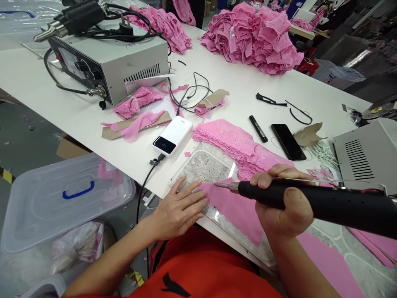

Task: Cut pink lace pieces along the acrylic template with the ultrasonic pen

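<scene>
My right hand [283,203] is closed around a black hot-cutting tool [325,203], whose metal tip [221,186] points left over a pink piece of fabric [238,211]. That fabric lies on a clear, scarred glass plate [204,165] at the table's near edge. Flat on the plate beside the fabric's left edge rests my left hand [180,207], fingers spread, holding nothing. A stack of pink lace pieces [229,138] sits just behind the plate.
A white power bank [173,135] with cable, a black marker [258,128] and a phone [288,141] lie mid-table. Grey control boxes stand at back left [118,62] and right [362,155]. Pink garment piles [254,37] fill the far side. A clear bin [62,198] sits left on the floor.
</scene>
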A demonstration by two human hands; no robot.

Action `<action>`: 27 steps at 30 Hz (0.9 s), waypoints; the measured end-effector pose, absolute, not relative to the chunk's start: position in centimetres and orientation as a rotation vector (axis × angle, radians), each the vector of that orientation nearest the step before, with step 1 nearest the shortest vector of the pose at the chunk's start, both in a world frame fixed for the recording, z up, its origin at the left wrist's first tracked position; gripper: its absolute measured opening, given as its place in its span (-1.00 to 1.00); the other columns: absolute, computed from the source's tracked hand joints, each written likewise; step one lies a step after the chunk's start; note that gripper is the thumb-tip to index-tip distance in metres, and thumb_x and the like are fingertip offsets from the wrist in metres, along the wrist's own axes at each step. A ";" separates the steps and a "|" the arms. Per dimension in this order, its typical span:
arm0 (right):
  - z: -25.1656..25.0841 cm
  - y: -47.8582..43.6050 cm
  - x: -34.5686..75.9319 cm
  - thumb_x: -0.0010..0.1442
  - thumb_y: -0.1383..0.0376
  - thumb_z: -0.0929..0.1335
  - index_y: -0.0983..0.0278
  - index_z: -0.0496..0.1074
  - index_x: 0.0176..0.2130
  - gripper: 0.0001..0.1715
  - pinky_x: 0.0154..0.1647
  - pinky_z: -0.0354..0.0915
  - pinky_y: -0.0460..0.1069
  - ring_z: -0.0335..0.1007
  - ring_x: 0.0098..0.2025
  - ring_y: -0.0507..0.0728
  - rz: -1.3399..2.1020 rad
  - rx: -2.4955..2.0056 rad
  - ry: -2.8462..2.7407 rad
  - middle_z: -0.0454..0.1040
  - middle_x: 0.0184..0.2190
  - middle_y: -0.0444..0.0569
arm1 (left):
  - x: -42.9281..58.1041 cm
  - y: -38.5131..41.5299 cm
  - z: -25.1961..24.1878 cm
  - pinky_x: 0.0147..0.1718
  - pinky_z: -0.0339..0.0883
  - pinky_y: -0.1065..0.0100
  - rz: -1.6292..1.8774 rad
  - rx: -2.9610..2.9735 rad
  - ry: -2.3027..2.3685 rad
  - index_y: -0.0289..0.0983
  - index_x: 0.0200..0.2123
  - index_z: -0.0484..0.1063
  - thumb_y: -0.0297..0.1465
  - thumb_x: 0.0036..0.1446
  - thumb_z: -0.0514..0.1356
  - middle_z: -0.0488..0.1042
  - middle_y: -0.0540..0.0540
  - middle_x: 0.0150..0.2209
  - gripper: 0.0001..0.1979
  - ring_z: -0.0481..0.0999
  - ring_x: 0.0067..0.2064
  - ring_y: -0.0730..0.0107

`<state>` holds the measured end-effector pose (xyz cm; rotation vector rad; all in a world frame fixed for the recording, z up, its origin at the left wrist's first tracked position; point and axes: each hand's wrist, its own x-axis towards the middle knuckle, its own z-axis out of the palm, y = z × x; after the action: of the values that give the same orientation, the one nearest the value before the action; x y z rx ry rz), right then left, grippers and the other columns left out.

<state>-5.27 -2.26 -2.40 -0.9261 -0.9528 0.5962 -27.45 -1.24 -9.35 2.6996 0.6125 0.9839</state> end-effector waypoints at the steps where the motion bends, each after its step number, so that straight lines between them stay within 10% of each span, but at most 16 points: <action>1: -2.4 -2.2 -5.3 0.02 0.21 0.40 0.24 0.39 -0.35 -0.83 -0.40 0.42 0.01 0.34 -0.51 -0.04 0.596 -0.924 -0.958 0.33 -0.36 -0.17 | -27.5 -1.2 -9.3 0.35 -0.02 -0.12 0.982 2.700 0.611 -0.34 0.08 0.40 -0.47 0.31 0.13 0.53 -0.20 0.08 -0.71 0.24 0.34 0.07; 27: -0.4 -4.3 -2.7 0.05 0.21 0.35 0.25 0.42 -0.32 -0.83 -0.54 0.36 -0.03 0.30 -0.54 -0.04 0.403 -0.947 -1.009 0.34 -0.34 -0.11 | -27.7 -0.7 -9.5 0.36 0.00 -0.09 1.121 2.654 0.581 -0.36 0.08 0.40 -0.62 0.23 0.16 0.54 -0.24 0.04 -0.65 0.24 0.34 0.07</action>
<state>-2.72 -4.31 -0.37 -0.9472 -1.0091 0.4025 -27.71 -0.70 -9.55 2.6540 0.5806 1.1211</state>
